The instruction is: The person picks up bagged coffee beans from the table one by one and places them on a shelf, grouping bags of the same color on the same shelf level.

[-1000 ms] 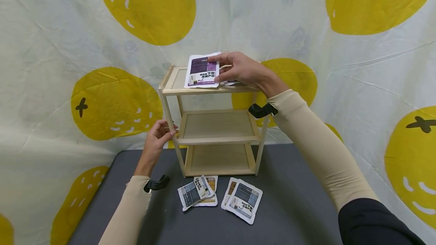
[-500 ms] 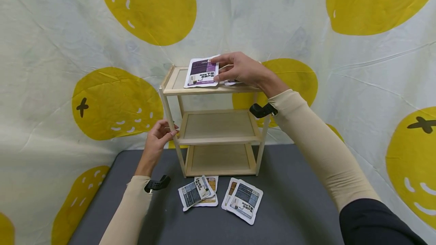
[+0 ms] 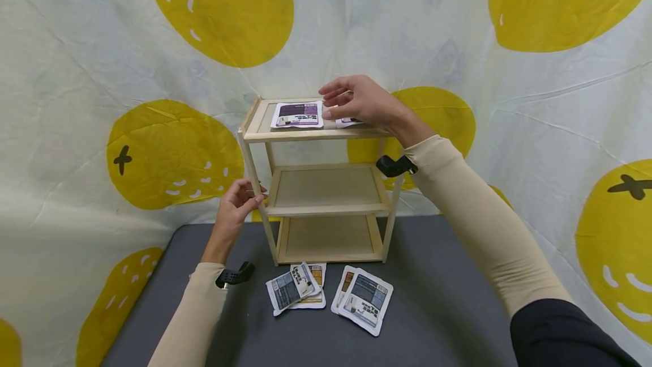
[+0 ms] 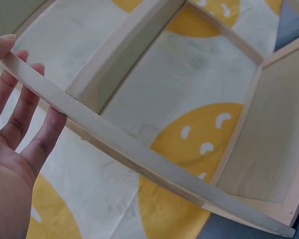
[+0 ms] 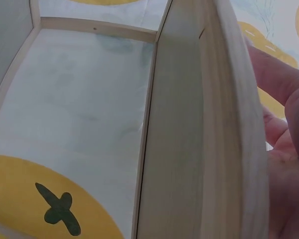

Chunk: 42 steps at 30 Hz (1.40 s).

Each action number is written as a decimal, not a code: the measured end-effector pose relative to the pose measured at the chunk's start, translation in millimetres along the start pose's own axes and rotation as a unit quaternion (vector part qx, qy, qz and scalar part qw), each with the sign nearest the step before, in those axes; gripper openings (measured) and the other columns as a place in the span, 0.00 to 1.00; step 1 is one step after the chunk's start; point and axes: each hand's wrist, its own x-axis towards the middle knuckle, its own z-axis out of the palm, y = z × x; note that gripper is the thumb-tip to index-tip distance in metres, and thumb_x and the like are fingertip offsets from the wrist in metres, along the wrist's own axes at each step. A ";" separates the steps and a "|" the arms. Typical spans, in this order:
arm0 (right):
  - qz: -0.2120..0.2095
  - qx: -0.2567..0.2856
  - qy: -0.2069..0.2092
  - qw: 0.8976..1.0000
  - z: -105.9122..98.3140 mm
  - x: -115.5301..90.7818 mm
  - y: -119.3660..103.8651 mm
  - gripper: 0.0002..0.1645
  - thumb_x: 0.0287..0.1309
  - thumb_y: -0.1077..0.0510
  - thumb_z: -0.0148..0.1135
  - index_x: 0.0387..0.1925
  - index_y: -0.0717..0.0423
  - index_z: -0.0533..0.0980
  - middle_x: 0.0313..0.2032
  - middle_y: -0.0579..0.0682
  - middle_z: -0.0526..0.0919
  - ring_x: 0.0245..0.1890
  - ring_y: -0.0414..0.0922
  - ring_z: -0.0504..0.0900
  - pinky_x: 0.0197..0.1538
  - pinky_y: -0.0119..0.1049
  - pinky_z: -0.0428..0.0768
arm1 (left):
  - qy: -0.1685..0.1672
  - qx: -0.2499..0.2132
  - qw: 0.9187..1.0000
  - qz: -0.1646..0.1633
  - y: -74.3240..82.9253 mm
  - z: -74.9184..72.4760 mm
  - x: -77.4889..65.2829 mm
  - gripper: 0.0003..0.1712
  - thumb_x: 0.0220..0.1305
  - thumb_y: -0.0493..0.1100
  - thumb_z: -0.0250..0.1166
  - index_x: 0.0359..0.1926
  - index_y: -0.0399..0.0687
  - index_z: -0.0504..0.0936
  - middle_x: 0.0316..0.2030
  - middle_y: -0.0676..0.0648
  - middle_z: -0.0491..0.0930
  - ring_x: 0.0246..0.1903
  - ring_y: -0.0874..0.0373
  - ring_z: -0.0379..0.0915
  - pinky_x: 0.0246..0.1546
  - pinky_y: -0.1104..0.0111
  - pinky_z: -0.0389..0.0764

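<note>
A small three-tier wooden shelf [image 3: 326, 210] stands on the dark table. My left hand [image 3: 235, 213] holds its front left post [image 4: 139, 154], thumb on one side and fingers on the other. On the top tier a purple-and-white packet [image 3: 297, 115] lies flat at the left. A second purple packet [image 3: 347, 122] lies to its right, mostly hidden by my right hand [image 3: 363, 101]. That hand hovers over the top tier with fingers loosely extended and nothing held. In the right wrist view its fingers [image 5: 279, 74] show beyond the shelf's edge.
On the table [image 3: 433, 299] in front of the shelf lie two overlapping groups of packets. The left one has a grey-blue packet [image 3: 291, 290] over an orange one [image 3: 314, 299]; the right one has a grey-blue packet [image 3: 365, 302] on top. A lemon-print cloth [image 3: 326, 27] hangs behind.
The right hand has let go of the purple packet, which has gone from tilted up to lying flat on the top tier. The left hand has stayed on the post.
</note>
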 end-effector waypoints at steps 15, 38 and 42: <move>-0.049 0.070 0.003 0.996 0.1 -15.1 1.1 0.36 0.61 0.57 0.73 0.69 0.54 0.72 0.65 0.55 0.76 0.58 0.45 0.80 0.62 0.37 0.78 | 0.001 0.016 1.000 -0.001 2.3 2.3 1.7 0.19 0.70 0.37 0.65 0.60 0.43 0.77 0.49 0.43 0.82 0.48 0.47 0.82 0.49 0.66 0.84; -0.117 0.130 -0.059 0.983 22.5 -60.7 5.8 0.34 0.60 0.66 0.71 0.67 0.61 0.72 0.64 0.53 0.76 0.60 0.51 0.80 0.58 0.40 0.81 | 0.010 0.033 0.999 -0.002 -2.1 4.3 2.4 0.17 0.72 0.38 0.63 0.58 0.40 0.76 0.49 0.41 0.81 0.48 0.49 0.82 0.50 0.66 0.83; -0.122 0.129 -0.072 0.981 27.7 -69.5 8.1 0.34 0.60 0.66 0.70 0.68 0.59 0.71 0.64 0.53 0.77 0.60 0.51 0.80 0.58 0.41 0.82 | 0.012 0.031 0.999 -0.008 1.3 5.5 2.2 0.17 0.72 0.35 0.62 0.59 0.38 0.75 0.50 0.38 0.80 0.49 0.46 0.81 0.49 0.67 0.83</move>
